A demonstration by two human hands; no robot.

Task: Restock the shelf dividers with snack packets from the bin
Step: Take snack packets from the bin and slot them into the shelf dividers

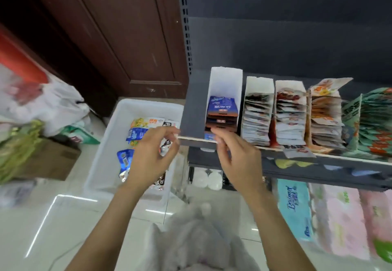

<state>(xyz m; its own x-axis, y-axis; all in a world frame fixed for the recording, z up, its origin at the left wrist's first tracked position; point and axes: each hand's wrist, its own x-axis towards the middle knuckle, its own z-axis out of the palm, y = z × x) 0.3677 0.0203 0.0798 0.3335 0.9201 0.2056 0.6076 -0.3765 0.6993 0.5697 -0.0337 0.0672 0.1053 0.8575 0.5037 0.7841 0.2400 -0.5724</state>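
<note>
Nearest, at the bottom of the frame, both forearms reach up and forward over a pale plastic bag [197, 234] on the floor. Left hand [151, 156] sits at centre frame with its fingers loosely curled and thumb and forefinger close together; whether it pinches anything is unclear, as blur hides the fingertips. Right hand [237, 154] is just right of it, its fingers [220, 136] bent onto the front lip of the shelf [192, 122], apparently touching the foremost blue packet [210, 136] at the mouth of the white divider [226, 79]; a firm grip cannot be confirmed.

Behind and below the left hand lies the white bin [106, 154], left of centre, with loose snack packets [135, 134] scattered flat in it. So the supply lies down and left of the fingers, nearer the left hand, while the slot lies straight ahead of the right.

Farther up, the divider runs away from the viewer, its long axis front to back. Its stack of dark packets [221, 111] fills only the front part; the rear is bare white. The neighbouring dividers [257, 109] toward the right look full. Judging by this, packets need to go in upright, faces forward, along that axis.
</note>
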